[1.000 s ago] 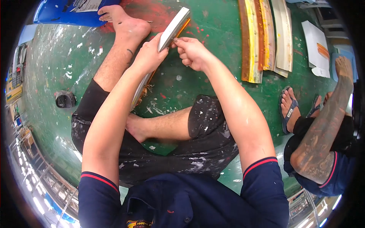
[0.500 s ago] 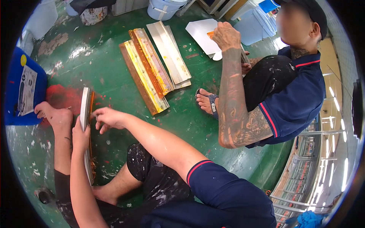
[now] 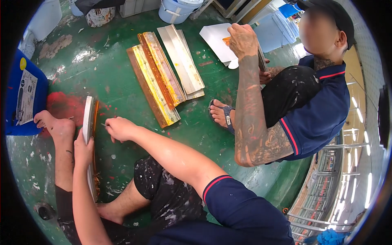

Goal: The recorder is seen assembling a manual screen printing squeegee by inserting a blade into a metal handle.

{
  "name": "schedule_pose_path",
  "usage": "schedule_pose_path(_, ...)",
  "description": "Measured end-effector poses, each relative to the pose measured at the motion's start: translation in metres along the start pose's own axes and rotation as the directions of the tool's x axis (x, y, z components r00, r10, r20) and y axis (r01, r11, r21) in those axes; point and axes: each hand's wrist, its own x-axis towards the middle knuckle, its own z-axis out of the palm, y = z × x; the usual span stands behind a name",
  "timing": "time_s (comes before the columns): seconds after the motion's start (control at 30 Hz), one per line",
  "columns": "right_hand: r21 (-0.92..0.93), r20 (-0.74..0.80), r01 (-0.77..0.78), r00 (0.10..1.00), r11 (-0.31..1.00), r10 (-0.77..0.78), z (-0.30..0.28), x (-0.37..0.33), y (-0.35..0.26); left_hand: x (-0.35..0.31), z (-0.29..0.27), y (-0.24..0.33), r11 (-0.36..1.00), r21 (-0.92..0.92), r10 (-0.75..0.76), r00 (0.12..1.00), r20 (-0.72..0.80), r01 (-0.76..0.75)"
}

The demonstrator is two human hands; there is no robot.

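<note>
My left hand (image 3: 84,150) is wrapped round a long squeegee with a pale metal holder (image 3: 87,118), which stands tilted on its end between my legs. An orange blade strip (image 3: 96,116) runs along its right side. Just right of that strip, my right hand (image 3: 121,129) is closed on a small thin tool; only its grey tip (image 3: 104,125) shows, pointing at the strip and apart from it. Orange shavings (image 3: 97,179) cling near the squeegee's lower end.
Several ink-stained squeegees (image 3: 157,79) lie on the green floor (image 3: 122,73) ahead. At the right a co-worker (image 3: 310,118) crouches, gripping a small orange piece (image 3: 226,41) over a white sheet (image 3: 216,41). A blue container (image 3: 30,94) stands left by my foot; pails (image 3: 177,10) stand behind.
My right hand's fingers, loosely spread by the blade strip before, are now closed with a thin grey tip showing. The squeegee has shifted slightly left and down in view with my left hand.
</note>
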Motion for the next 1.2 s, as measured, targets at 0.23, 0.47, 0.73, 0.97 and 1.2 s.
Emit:
schedule_pose_path(0.23, -0.775, -0.003, 0.326, 0.855, 0.541, -0.519, -0.013, 0.007, 0.031, 0.006, 0.015, 0.011, 0.996, 0.079, 0.046, 0.998, -0.042, -0.042)
schedule_pose_path(0.47, -0.863, 0.022, 0.376, 0.694, 0.336, -0.72, 0.013, 0.037, 0.045, -0.006, -0.009, -0.008, 0.996, -0.03, 0.087, 0.996, -0.012, -0.087)
schedule_pose_path(0.73, -0.872, 0.001, 0.304, 0.786, 0.384, -0.618, -0.006, 0.019, 0.048, 0.014, 0.003, 0.021, 0.992, 0.124, 0.002, 1.0, 0.029, -0.006)
schedule_pose_path(0.97, -0.864, 0.048, 0.349, 0.774, 0.362, -0.632, 0.023, 0.028, 0.031, 0.001, -0.007, 0.013, 0.99, 0.113, -0.088, 0.995, 0.038, 0.083)
schedule_pose_path(1.2, -0.876, 0.023, 0.326, 0.766, 0.357, -0.642, 0.021, 0.031, 0.031, 0.002, -0.004, 0.013, 0.99, 0.131, -0.044, 0.999, 0.014, 0.042)
